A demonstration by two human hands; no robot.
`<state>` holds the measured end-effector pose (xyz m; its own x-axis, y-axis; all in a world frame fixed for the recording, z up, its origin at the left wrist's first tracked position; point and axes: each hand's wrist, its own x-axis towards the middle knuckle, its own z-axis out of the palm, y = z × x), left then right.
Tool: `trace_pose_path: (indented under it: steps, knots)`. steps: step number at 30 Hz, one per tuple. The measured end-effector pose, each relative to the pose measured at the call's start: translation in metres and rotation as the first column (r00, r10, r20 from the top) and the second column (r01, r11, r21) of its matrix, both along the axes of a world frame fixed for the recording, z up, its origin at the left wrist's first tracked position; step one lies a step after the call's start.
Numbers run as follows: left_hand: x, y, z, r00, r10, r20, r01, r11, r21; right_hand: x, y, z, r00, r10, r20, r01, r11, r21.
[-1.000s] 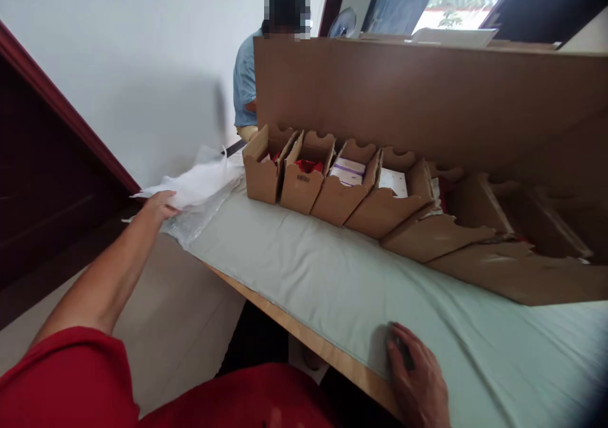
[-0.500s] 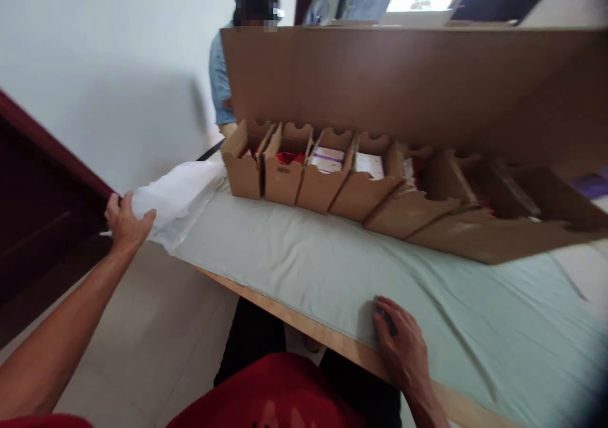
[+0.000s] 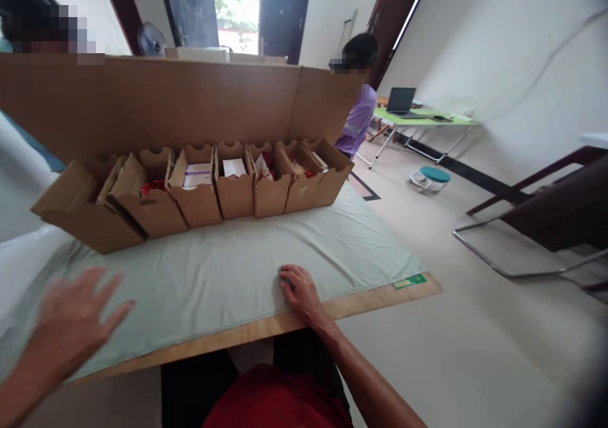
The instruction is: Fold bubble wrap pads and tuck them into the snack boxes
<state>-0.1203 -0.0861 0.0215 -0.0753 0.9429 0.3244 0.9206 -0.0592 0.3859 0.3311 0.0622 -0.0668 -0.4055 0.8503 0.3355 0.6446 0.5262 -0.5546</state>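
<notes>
My left hand (image 3: pixel 76 317) hovers over the pale green cloth (image 3: pixel 223 276) at the near left of the table, fingers spread and blurred by motion, holding nothing. My right hand (image 3: pixel 297 289) rests on the cloth near the table's wooden front edge (image 3: pixel 370 301), fingers curled over a small dark thing I cannot make out. Behind the cloth stands a row of several open brown cardboard boxes (image 3: pixel 199 190) with white and red packets inside, backed by a tall cardboard sheet (image 3: pixel 156 99).
One person (image 3: pixel 356 105) in a purple top stands beyond the table's right end; another person (image 3: pixel 28 16) is behind the cardboard at the far left. A green table with a laptop (image 3: pixel 401 102), a teal stool (image 3: pixel 432 178) and a dark chair frame (image 3: pixel 532 225) stand on the right.
My head has turned to the right, bringing the room's right side into view. My left hand has left the white plastic at the table's left end and come back over the cloth. My right hand stays put.
</notes>
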Motion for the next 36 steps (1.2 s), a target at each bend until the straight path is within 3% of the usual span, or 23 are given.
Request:
trace_pose_path:
  steps: [1, 2, 4, 7, 11, 16, 23, 31, 36]
  knots:
    - [0.027, 0.022, -0.014, 0.998, -0.008, -0.065, 0.015, 0.995, 0.100, 0.000, 0.000, 0.000, 1.000, -0.001, -0.003, 0.001, 1.000, -0.004]
    - [0.056, 0.042, -0.026, 0.992, -0.080, -0.095, 0.091, 0.989, 0.119, 0.000, 0.000, 0.000, 1.000, -0.002, -0.007, 0.002, 1.000, -0.010]
    - [0.115, 0.074, -0.042, 0.981, -0.141, -0.132, 0.148, 0.988, 0.046, 0.000, 0.000, 0.000, 1.000, -0.001, -0.019, 0.000, 1.000, -0.025]
    - [0.191, 0.106, -0.053, 0.963, -0.201, -0.179, 0.182, 0.977, -0.114, 0.000, 0.000, 0.000, 0.998, -0.001, -0.058, -0.001, 0.999, -0.035]
    - [0.244, 0.121, -0.069, 0.935, -0.282, -0.213, 0.231, 0.944, -0.236, 0.002, -0.001, -0.003, 0.995, 0.008, -0.104, -0.011, 1.000, -0.026]
    - [0.247, 0.113, -0.095, 0.917, -0.276, -0.288, 0.226, 0.955, -0.194, 0.005, -0.002, -0.007, 0.994, 0.030, -0.107, -0.033, 0.999, -0.021]
    - [0.235, 0.112, -0.114, 0.894, -0.272, -0.356, 0.267, 0.962, -0.065, 0.004, -0.007, -0.002, 0.995, 0.058, -0.082, -0.065, 0.994, -0.093]
    - [0.231, 0.110, -0.113, 0.897, -0.281, -0.342, 0.281, 0.958, -0.052, 0.002, -0.010, 0.003, 0.994, 0.107, -0.031, -0.110, 0.984, -0.138]
    - [0.231, 0.111, -0.111, 0.920, -0.283, -0.271, 0.271, 0.959, -0.082, 0.000, -0.013, 0.009, 0.976, 0.209, 0.065, -0.202, 0.974, -0.099]
